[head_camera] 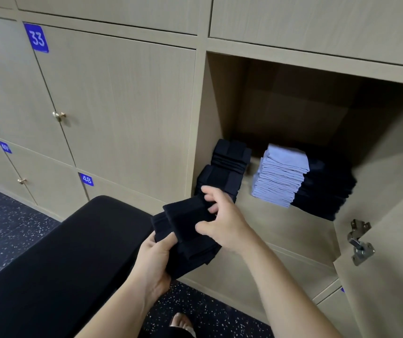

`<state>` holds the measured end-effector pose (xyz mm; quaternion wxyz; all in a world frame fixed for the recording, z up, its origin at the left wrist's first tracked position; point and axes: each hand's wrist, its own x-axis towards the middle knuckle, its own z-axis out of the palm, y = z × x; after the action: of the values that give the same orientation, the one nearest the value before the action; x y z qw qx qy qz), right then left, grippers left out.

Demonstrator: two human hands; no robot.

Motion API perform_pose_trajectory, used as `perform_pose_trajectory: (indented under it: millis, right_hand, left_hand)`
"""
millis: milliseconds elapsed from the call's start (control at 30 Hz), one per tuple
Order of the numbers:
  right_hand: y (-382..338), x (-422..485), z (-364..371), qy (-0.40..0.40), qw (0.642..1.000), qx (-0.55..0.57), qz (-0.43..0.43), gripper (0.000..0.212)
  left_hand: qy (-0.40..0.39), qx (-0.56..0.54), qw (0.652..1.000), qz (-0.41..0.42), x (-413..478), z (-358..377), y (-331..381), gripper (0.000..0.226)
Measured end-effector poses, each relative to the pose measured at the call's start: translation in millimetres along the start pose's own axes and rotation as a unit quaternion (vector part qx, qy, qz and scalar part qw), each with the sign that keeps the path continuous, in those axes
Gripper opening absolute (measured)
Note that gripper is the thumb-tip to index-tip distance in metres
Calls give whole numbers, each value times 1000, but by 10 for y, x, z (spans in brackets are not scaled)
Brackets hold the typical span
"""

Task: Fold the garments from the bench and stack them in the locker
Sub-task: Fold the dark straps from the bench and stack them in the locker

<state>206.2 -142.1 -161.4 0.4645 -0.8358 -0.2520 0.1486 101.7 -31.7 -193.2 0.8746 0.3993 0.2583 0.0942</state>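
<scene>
Progress looks late in the head view, I judge. The locker [281, 236] holds three piles: a dark pile [227, 167] at 9 o'clock, a light blue pile [281, 176] in the middle and a second dark pile [327, 191] at 3 o'clock. One folded dark garment [186, 230] waits before the opening, not yet stacked. The left hand [156, 254] grips it from below and the right hand [222, 223] pinches its top. I see no garment on the visible part of the bench [61, 259].

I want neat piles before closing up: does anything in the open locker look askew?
The light blue stack is stepped, its upper pieces lying further right than the lower ones. The left dark stack has its upper part offset from its lower part. The wide lens may exaggerate this. Nothing looks spilled or damaged.
</scene>
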Motion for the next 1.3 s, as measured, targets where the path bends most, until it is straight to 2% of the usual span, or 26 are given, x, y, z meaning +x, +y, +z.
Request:
perform_pose_trajectory:
  millis: [100, 200, 300, 433, 500, 600, 667, 733, 800, 867, 900, 967, 1000, 1100, 1233, 1300]
  right_hand:
    - [-108, 168, -116, -112, 988, -99, -31, 84]
    - [-161, 304, -143, -152, 971, -179, -52, 74]
    - [-133, 384, -141, -128, 963, -226, -71, 57]
    - [-41, 437, -193, -61, 968, -230, -75, 36]
    - [28, 461, -255, -39, 972, -225, -58, 17]
    - [165, 514, -398, -11, 982, -189, -16, 6]
    - [230, 553, -508, 27, 992, -127, 7, 9]
    - [251, 601, -609, 87, 995, -42, 26, 13]
    - [249, 668, -687, 156, 986, 45, 47, 5]
    - [237, 746, -717, 208, 970, 104, 67, 9]
    - [219, 780, -710, 234, 960, 131, 77, 13]
    - [217, 878, -688, 283, 939, 166, 105, 5]
    - [235, 935, -673, 302, 929, 176, 120, 15]
    - [283, 1089, -581, 317, 916, 193, 155, 11]
    - [384, 1218, -439, 328, 910, 186, 175, 43]
    - [450, 1261, -392, 329, 906, 192, 183, 37]
  left_hand:
    - [-19, 15, 1000, -17, 43, -28, -8, 44]
    - [-21, 28, 999, -25, 117, -38, -25, 50]
    - [-13, 27, 999, -21, 196, -56, -37, 45]
    - [-5, 16, 1000, -20, 284, -66, -52, 29]
    - [-1, 6, 1000, -17, 324, -61, -45, 35]
    - [0, -5, 1000, -11, 377, -61, -11, 40]
    - [8, -6, 1000, -6, 425, -75, 7, 40]
    - [18, -2, 1000, 1, 468, -95, 16, 30]
    - [25, -2, 1000, 3, 503, -116, 26, 21]
    - [32, -4, 999, 2, 535, -155, 22, 20]
    - [35, -4, 999, 0, 547, -177, 11, 22]
    - [41, -3, 999, -3, 573, -226, -22, 30]
    - [44, -3, 999, -6, 583, -250, -44, 35]
    - [44, -2, 999, -16, 601, -307, -90, 41]
    - [36, -7, 999, -23, 640, -365, -124, 44]
    - [34, -8, 999, -25, 659, -384, -127, 40]
